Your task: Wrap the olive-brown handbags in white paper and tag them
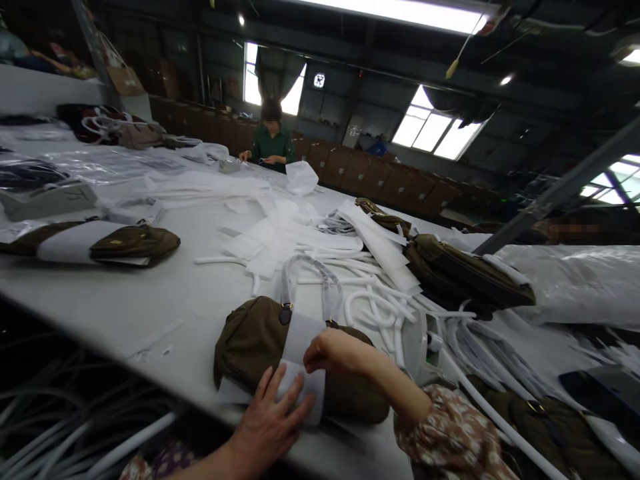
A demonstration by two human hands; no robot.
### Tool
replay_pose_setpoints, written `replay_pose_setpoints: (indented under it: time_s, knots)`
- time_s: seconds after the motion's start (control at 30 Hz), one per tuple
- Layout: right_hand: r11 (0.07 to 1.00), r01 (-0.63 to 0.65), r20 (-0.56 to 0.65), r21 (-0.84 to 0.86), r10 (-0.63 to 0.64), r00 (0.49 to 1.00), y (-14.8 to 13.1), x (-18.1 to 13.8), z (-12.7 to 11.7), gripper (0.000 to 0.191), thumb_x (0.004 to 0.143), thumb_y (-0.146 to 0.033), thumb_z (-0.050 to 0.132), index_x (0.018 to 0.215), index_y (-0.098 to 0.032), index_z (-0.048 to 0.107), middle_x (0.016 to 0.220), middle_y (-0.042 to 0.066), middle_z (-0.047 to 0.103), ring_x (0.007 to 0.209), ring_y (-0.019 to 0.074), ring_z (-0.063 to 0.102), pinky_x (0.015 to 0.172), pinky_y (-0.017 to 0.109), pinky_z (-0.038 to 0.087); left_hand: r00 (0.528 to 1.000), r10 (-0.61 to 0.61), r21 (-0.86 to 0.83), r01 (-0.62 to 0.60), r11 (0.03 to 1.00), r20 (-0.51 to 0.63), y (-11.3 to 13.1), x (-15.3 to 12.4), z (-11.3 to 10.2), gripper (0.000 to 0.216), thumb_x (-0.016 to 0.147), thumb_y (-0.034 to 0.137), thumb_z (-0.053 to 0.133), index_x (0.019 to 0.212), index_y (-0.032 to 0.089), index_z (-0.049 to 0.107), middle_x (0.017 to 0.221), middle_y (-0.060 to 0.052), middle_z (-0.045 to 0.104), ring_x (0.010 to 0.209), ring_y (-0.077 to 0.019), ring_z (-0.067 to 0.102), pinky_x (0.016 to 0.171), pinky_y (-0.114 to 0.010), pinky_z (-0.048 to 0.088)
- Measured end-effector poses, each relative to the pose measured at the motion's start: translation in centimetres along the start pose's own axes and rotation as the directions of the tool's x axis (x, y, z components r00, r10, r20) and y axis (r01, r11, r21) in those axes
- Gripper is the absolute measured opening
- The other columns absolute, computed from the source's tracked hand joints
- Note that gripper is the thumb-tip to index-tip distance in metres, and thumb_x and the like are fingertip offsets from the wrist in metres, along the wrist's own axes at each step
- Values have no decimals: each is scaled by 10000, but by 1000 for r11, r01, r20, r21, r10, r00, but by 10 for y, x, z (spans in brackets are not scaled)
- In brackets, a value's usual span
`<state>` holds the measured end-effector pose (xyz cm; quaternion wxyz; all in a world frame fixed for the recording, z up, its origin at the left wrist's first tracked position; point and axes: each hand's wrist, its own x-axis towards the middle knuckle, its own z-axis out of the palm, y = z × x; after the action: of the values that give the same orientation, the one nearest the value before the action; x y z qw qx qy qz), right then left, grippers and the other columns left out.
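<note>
- Head view: An olive-brown handbag (250, 340) lies at the near edge of a white worktable (200, 313), directly under both hands, its long axis running left to right.
- The left hand (275, 410) presses fingers spread on the white paper band (303, 333) around the bag's middle; the right hand (325, 350) curls just beside it, whether pinching the band cannot be told.
- The right forearm crosses the bag's right half; plastic-wrapped handles (329, 287) stand beyond.
- White foam tubes (395, 307) crowd behind; a banded bag (135, 243) lies well apart, left.
- Across the table, a co-worker in green (273, 143).
</note>
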<state>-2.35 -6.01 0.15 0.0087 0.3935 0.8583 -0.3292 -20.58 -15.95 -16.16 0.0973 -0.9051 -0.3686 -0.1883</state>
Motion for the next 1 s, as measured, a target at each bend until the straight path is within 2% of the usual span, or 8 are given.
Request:
replay_pose_setpoints:
  time_s: [0.27,0.4,0.63,0.73,0.83,0.9,0.93,1.0]
  knots:
    - [975,-186,-186,-119,162,969,4,53,30,102,708,-304,657,729,-249,741,361,-63,478,315,72,337,388,213,259,997,15,-16,-16,1000,-72,-2,0,2,594,863,538,532,1400,346,366,1473,-42,382,1369,-338,233,1118,-591,-42]
    - [964,-240,-298,-119,195,934,15,56,36,135,719,-340,688,778,-227,732,432,-28,547,362,90,406,431,219,306,997,70,-50,-70,996,-13,-10,10,-9,612,847,561,542,1382,312,377,1416,-86,435,1361,-329,232,1060,-675,-125]
    - [956,-287,-486,-55,225,844,42,27,33,210,793,-405,609,799,-214,696,613,-2,655,523,133,560,529,227,390,989,113,-55,-119,991,-97,-19,20,-9,345,921,388,487,1262,338,505,1257,-36,561,1131,-238,463,1100,-571,50]
    - [914,-403,-685,43,320,654,72,-38,20,319,863,-439,481,852,-195,686,808,46,707,739,180,629,705,269,451,988,97,-43,-103,994,-123,-14,12,-1,354,923,405,483,1272,357,514,1321,-29,535,1173,-244,440,1094,-531,65]
    - [739,-587,-844,332,511,165,110,-129,8,515,868,-504,354,1034,-123,657,993,147,694,865,253,627,796,358,453,985,74,-70,-86,994,-153,-9,5,8,389,895,452,518,1276,377,520,1334,-21,539,1188,-247,440,1100,-514,55]
    - [585,-603,-789,543,601,-127,129,-183,8,559,806,-534,383,974,-95,686,915,182,700,842,306,630,758,405,457,981,56,-99,-75,992,-185,-7,4,16,412,865,482,551,1265,384,533,1318,-20,558,1171,-250,456,1105,-508,49]
    - [532,-588,-748,610,632,-204,136,-203,9,533,766,-541,422,875,-106,709,814,174,704,798,319,635,722,411,460,978,52,-112,-76,991,-202,-7,3,20,421,851,494,565,1257,386,541,1306,-20,569,1158,-250,466,1107,-505,47]
    - [509,-566,-711,648,670,-212,146,-225,16,447,699,-540,498,678,-145,708,603,129,667,692,316,637,646,397,463,971,46,-136,-80,988,-236,-5,3,26,437,822,514,590,1238,386,558,1280,-26,589,1129,-255,486,1108,-503,56]
